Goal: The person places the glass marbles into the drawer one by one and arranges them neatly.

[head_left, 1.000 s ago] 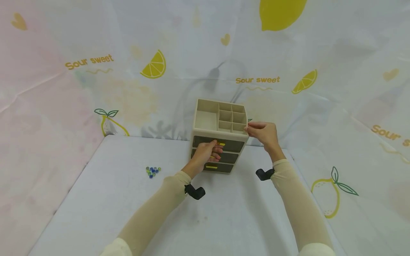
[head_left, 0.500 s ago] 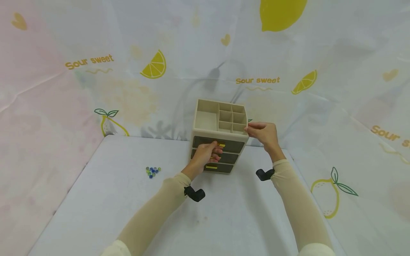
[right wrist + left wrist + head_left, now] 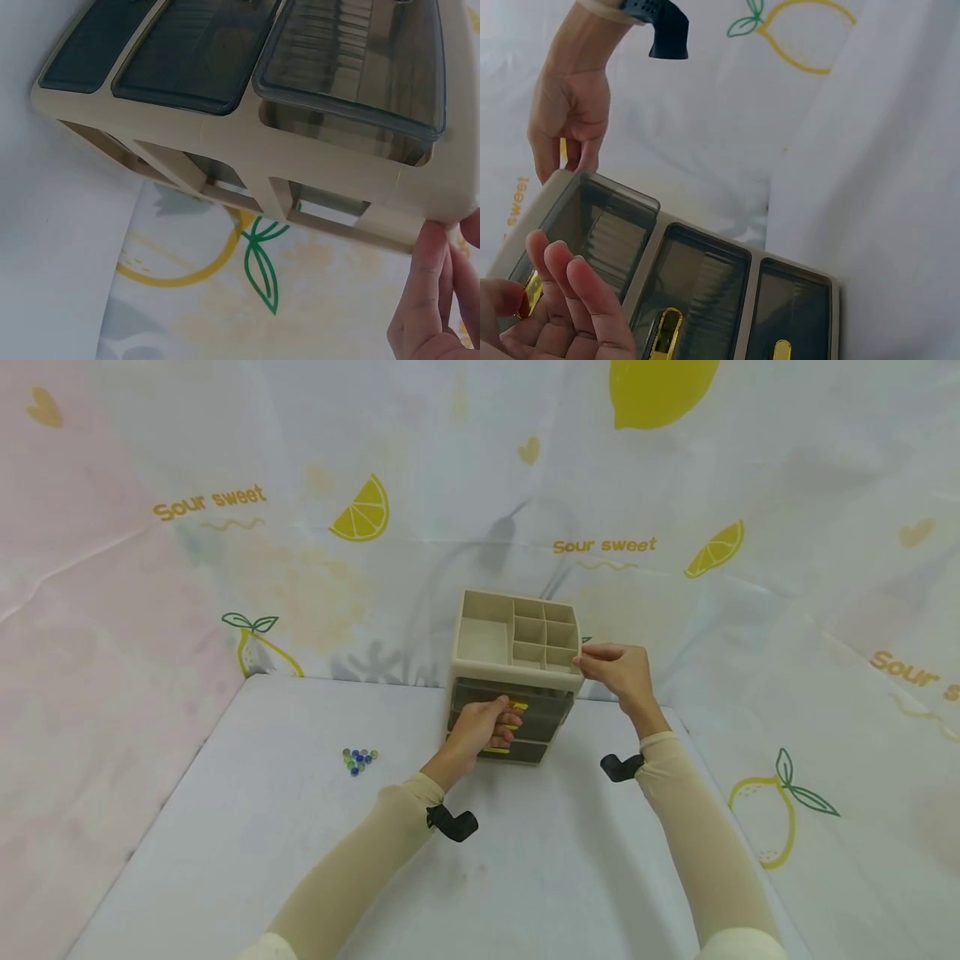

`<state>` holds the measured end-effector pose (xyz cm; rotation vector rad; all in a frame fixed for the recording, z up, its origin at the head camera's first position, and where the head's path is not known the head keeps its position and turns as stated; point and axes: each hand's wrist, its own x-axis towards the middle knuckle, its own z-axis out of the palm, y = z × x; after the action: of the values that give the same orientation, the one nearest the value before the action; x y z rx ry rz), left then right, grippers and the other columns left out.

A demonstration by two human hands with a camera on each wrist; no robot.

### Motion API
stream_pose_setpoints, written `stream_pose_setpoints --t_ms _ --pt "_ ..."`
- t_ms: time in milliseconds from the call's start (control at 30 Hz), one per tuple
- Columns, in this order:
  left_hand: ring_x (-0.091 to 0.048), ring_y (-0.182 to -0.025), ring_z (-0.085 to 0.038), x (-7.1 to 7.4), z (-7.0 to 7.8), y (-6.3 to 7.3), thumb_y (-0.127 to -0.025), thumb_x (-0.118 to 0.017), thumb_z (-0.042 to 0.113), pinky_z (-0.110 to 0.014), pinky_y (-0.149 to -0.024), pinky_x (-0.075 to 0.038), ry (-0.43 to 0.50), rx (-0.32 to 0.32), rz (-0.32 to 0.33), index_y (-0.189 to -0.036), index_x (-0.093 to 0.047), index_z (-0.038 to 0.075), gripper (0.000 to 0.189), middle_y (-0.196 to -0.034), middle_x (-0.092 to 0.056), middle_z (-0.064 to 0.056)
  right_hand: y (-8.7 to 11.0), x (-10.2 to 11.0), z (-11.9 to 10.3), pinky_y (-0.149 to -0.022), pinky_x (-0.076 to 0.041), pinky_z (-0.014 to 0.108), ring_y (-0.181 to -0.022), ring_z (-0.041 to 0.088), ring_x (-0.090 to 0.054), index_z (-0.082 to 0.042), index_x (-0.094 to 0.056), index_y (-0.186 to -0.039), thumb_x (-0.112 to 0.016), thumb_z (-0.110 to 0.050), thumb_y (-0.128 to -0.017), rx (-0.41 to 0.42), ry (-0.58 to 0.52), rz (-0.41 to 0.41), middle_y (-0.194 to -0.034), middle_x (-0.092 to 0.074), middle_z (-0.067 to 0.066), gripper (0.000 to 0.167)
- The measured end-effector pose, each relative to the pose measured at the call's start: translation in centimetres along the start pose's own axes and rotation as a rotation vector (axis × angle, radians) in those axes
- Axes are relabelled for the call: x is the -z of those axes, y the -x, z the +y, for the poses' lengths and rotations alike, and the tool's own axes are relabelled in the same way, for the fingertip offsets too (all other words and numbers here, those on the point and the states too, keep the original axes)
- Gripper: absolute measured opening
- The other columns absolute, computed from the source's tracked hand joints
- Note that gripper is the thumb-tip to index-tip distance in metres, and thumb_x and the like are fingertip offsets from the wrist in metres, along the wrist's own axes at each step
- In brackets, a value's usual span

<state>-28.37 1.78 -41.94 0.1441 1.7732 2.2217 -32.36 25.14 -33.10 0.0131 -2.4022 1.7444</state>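
Observation:
A cream desktop organizer (image 3: 517, 673) with three smoky see-through drawers stands at the back of the table. My left hand (image 3: 474, 732) pinches the gold handle (image 3: 530, 295) of the top drawer between thumb and fingers. That top drawer (image 3: 352, 67) juts out a little from the frame, with its front past the two lower ones. At the organizer's upper right corner, my right hand (image 3: 621, 672) grips the edge, thumb and fingertips on either side of it. In the left wrist view, the middle drawer (image 3: 705, 277) and bottom drawer (image 3: 799, 307) sit flush in their slots.
Several small glass marbles (image 3: 359, 760), blue, green and clear, lie in a cluster on the white tabletop (image 3: 247, 827), left of the organizer. Divided open compartments (image 3: 529, 632) form the organizer's top. A lemon-printed cloth (image 3: 450, 460) hangs close behind.
The top drawer has come slightly out toward me, with my left hand moving back and down on its handle. My right hand keeps its grip on the corner.

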Motion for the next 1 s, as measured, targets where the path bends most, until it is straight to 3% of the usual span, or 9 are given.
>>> stream_pose_setpoints --t_ms 300,467,700,1000 --pt "-0.059 -0.063 -0.012 0.1 -0.6 1.0 -0.103 -0.049 0.034 -0.024 -0.061 -0.055 -0.005 -0.005 0.002 -0.107 -0.067 -0.005 0.043 -0.084 -0.066 -0.006 0.1 -0.2 0.1 -0.07 -0.058 0.023 -0.072 0.006 -0.069 0.01 -0.067 -0.114 -0.077 -0.008 -0.084 0.031 0.017 -0.016 -0.104 -0.069 0.017 0.036" --pt "-0.059 -0.061 -0.011 -0.2 -0.8 1.7 -0.104 -0.048 0.033 -0.023 -0.059 -0.055 -0.001 -0.027 -0.011 -0.11 -0.066 -0.007 0.045 -0.08 -0.066 -0.003 0.1 0.0 0.1 -0.07 -0.058 0.021 -0.071 0.006 -0.069 0.009 -0.068 -0.113 -0.079 -0.012 -0.083 0.019 0.031 -0.004 -0.096 -0.071 0.008 0.038" --pt "-0.059 -0.061 -0.011 -0.6 -0.8 2.2 -0.104 -0.048 0.033 -0.032 -0.067 -0.058 -0.021 -0.011 -0.004 -0.111 -0.067 -0.007 0.045 -0.082 -0.067 -0.003 0.1 0.2 0.0 -0.072 -0.058 0.022 -0.073 0.005 -0.068 0.009 -0.067 -0.116 -0.078 -0.012 -0.084 0.01 0.026 -0.022 -0.105 -0.069 0.016 0.039" --pt "-0.058 -0.06 -0.011 -0.6 -1.4 3.0 -0.103 -0.049 0.034 -0.024 -0.06 -0.055 -0.028 -0.043 -0.018 -0.109 -0.068 -0.005 0.044 -0.082 -0.067 -0.005 0.0 0.2 0.1 -0.072 -0.058 0.022 -0.073 0.005 -0.069 0.01 -0.066 -0.115 -0.078 -0.01 -0.084 0.016 0.0 -0.022 -0.103 -0.069 0.014 0.039"
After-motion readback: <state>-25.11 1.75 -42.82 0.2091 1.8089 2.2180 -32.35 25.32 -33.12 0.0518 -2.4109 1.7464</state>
